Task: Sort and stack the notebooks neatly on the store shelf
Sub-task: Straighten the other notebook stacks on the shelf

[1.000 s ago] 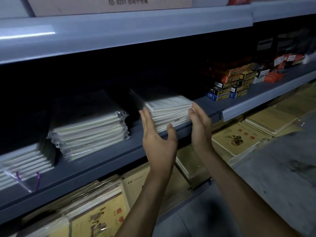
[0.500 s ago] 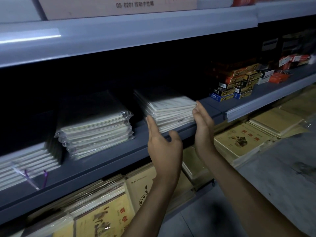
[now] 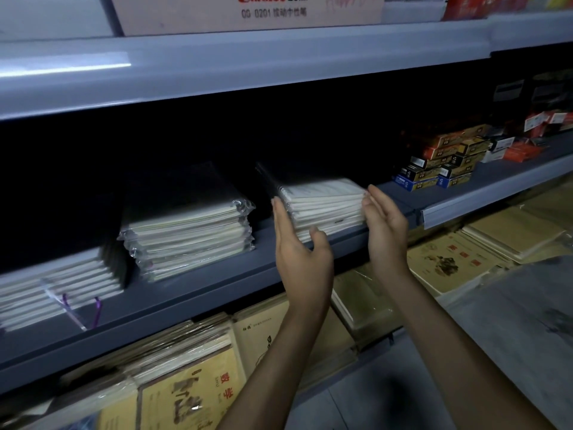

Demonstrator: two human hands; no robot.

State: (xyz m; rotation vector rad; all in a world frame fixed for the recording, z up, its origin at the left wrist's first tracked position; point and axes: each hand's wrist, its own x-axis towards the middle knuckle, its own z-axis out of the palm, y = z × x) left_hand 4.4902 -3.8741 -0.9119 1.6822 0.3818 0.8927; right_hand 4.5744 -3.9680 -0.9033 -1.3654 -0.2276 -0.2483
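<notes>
A stack of plastic-wrapped notebooks lies on the grey middle shelf. My left hand is flat against the stack's left front corner, fingers straight, thumb out. My right hand is flat against the stack's right side, fingertips touching it. A second wrapped stack sits to the left, and a third stack with purple ribbon lies at the far left.
Small orange, black and blue boxes are piled on the shelf to the right. Yellow-covered exercise books fill the lower shelf. A cardboard box stands on the upper shelf. Grey floor lies at the lower right.
Both hands have moved up and closer to the right notebook stack and now bracket it, the right fingertips touching its side. The view has shifted slightly.
</notes>
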